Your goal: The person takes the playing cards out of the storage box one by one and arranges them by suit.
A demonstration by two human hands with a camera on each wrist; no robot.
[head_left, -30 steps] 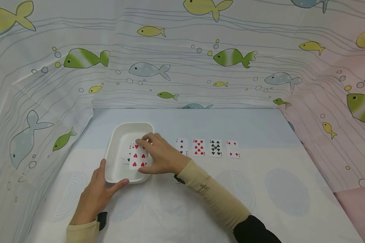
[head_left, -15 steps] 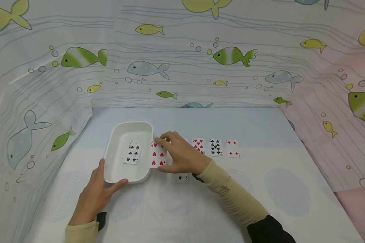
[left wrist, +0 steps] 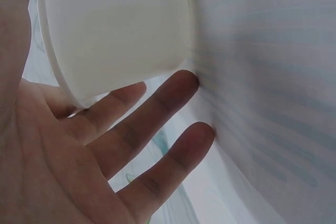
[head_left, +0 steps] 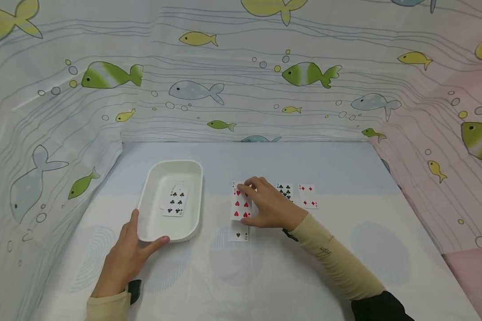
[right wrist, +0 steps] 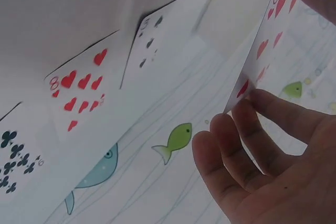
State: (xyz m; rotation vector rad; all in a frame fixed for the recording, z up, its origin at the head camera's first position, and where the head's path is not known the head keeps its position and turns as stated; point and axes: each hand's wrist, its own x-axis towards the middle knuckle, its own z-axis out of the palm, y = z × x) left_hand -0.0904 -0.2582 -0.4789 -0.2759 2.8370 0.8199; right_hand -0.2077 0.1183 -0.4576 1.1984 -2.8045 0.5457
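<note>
My right hand (head_left: 274, 206) pinches a six of hearts (head_left: 241, 204) between thumb and fingertips. In the head view that card overlaps a three of spades (head_left: 234, 184) and a two of spades (head_left: 238, 236) below it. The right wrist view shows the six of hearts held on edge, apart from the row. At the near left corner of a white tray (head_left: 153, 196) my left hand (head_left: 124, 258) rests, fingers extended along the outer wall and thumb at the near rim. Inside the tray lies a six of clubs (head_left: 175, 205), partly covering another card.
An eight of hearts (right wrist: 81, 85) lies in the row, hidden behind my right hand in the head view. Further right are a nine of clubs (head_left: 284, 191) and a four of diamonds (head_left: 308, 196). A fish-print curtain (head_left: 241, 102) stands behind the table.
My right hand has carried the six of hearts rightward, from above the tray to over the spades cards. The six of clubs in the tray has come into full view. My left hand stays put.
</note>
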